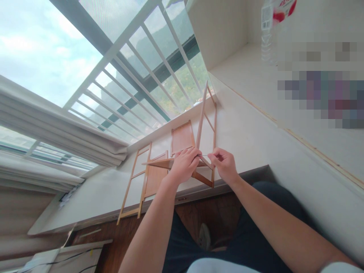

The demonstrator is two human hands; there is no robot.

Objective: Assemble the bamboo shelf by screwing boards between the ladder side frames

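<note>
Both hands worked at the wooden frame: your left hand clasped it, apparently for steadiness; your right hand pinched a thin rod.

Left hand curls palm-down, right hand pinches nearby.

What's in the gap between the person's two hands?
In the head view, a thin rod spans from left hand to right hand, wooden frame behind.

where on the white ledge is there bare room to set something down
Bare white ledge shows between the curtain and ladder-like frame, and right of the upright frame. Crowded around the left hand and right hand, near the wooden panel.
</note>
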